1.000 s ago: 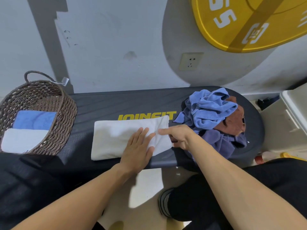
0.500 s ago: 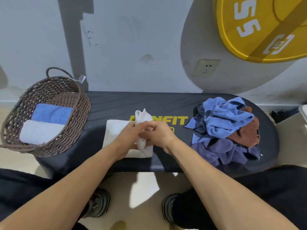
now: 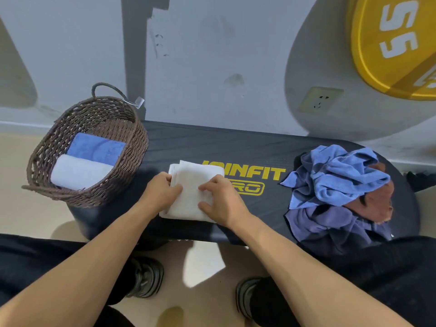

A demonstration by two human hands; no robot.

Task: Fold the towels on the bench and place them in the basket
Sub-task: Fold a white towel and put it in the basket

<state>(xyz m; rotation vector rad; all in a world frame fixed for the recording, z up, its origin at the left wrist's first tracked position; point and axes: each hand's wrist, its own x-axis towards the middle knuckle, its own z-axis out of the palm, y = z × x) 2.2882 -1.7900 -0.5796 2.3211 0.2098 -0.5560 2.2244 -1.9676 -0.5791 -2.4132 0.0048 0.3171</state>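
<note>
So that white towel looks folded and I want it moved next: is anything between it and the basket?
Nothing visible blocks it. The white towel, under the left hand and right hand, lies right of the basket, with only bare bench between. The basket's wall must be cleared; two folded towels already lie inside.

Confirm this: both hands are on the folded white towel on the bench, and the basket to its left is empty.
Not empty. The head view shows the basket holding a folded blue towel and a white towel. The rest stands: left hand and right hand are on the folded white towel.
</note>
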